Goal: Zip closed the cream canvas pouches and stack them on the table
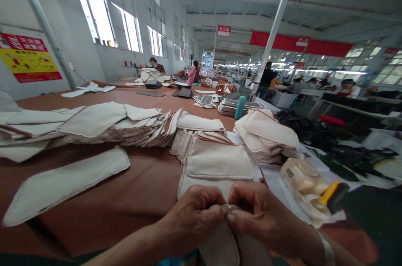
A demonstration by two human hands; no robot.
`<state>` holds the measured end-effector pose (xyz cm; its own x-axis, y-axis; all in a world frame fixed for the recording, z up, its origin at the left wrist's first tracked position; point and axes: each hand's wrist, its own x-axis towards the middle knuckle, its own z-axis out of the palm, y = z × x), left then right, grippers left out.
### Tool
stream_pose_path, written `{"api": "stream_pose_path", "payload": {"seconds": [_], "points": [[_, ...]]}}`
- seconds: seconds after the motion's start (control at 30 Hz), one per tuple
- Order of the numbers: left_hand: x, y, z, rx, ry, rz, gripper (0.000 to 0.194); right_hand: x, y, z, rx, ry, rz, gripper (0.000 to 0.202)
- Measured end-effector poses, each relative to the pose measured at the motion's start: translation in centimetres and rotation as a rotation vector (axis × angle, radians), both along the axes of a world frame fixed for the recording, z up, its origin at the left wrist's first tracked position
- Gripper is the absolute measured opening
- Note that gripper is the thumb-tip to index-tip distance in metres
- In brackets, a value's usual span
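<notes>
My left hand (pixel 201 207) and my right hand (pixel 254 211) meet at the front edge of the table. Thumbs and fingers of both pinch the upper edge of a cream fabric piece (pixel 220 245), which hangs down below them. Just beyond my knuckles lies a stack of cream sewn panels (pixel 220 159) with stitched borders. To the left, a single long cream panel (pixel 69 182) rests flat on the brown tabletop (pixel 147 182). My fingertips hide the exact spot being gripped.
Long piles of cream panels (pixel 141 121) run across the table's left. Another pile (pixel 268 132) stands right, near a turquoise bottle (pixel 240 107). At front right sit a plastic tub (pixel 303 182) and a yellow-handled brush-like tool (pixel 329 193). People work farther back.
</notes>
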<state>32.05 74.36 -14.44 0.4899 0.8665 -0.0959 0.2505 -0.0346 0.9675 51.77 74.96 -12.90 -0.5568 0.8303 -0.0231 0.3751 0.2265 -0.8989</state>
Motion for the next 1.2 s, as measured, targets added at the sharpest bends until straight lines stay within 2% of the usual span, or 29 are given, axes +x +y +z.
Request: {"api": "stream_pose_path", "payload": {"seconds": [0.1,0.27,0.33,0.5,0.67,0.8,0.9,0.97,1.13,1.2], "points": [[0.0,0.1,-0.3,0.02,-0.024,0.027,0.029,-0.2,0.2,-0.2,-0.096,0.066,-0.01,0.019],[0.2,0.5,-1.0,-0.172,-0.201,-0.027,0.03,-0.4,0.4,-1.7,-0.522,0.409,-0.054,0.011],[0.3,0.7,-1.0,-0.202,-0.223,-0.056,0.029,-0.4,0.3,-2.0,-0.537,0.437,-0.066,0.01],[0.3,1.2,-0.2,-0.085,-0.032,-0.046,0.024,-0.1,0.2,-1.8,-0.222,0.215,-0.075,0.014],[0.4,1.6,-0.1,-0.018,0.038,-0.032,0.019,-0.4,0.1,-2.5,0.07,0.061,-0.202,0.01],[0.3,1.4,-0.2,0.008,0.032,-0.004,0.019,-0.7,-0.4,-3.1,0.133,0.1,-0.262,0.008],[-0.1,1.3,-0.2,-0.046,-0.002,-0.046,0.019,-0.4,-0.8,-3.3,0.162,0.187,-0.214,0.008],[-0.3,1.3,-0.2,-0.151,-0.095,-0.068,0.02,-0.1,-1.0,-3.3,0.225,0.203,-0.156,0.01],[-0.4,1.4,-0.2,-0.355,-0.258,-0.086,0.048,0.4,-1.3,-3.3,0.54,0.169,-0.044,0.013],[-0.4,1.5,-0.4,-0.387,-0.256,-0.13,0.05,0.5,-1.5,-3.5,0.63,0.16,-0.018,0.015]]}}
